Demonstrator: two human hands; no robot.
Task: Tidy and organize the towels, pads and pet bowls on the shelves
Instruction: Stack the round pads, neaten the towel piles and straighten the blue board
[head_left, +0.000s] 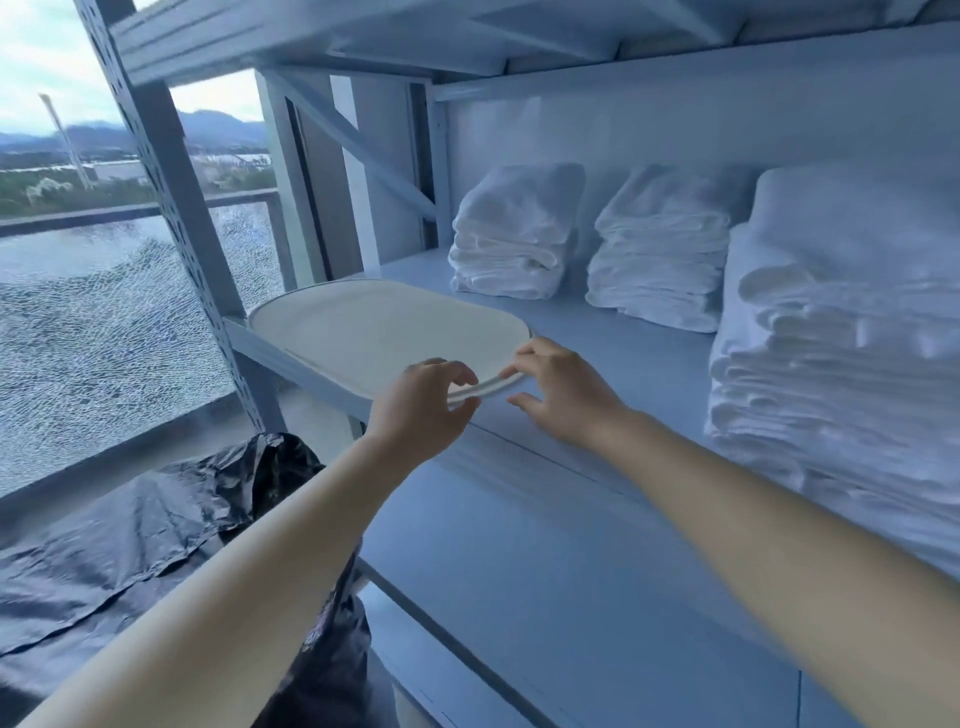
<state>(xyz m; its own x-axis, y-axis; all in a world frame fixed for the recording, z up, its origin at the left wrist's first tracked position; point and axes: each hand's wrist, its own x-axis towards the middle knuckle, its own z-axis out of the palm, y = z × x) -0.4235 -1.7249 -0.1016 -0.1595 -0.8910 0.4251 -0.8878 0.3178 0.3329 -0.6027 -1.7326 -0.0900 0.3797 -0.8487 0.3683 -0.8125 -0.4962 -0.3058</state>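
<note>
Only two arms of the person can be seen from here. The left hand (422, 410) and the right hand (566, 397) are bare, with slim fingers, and the nails are too small to make out. The left forearm (249, 561) is uncovered as far back as one can see, slender and smooth. The right forearm (779, 525) is uncovered in the same way, its outline a little blurred.
</note>
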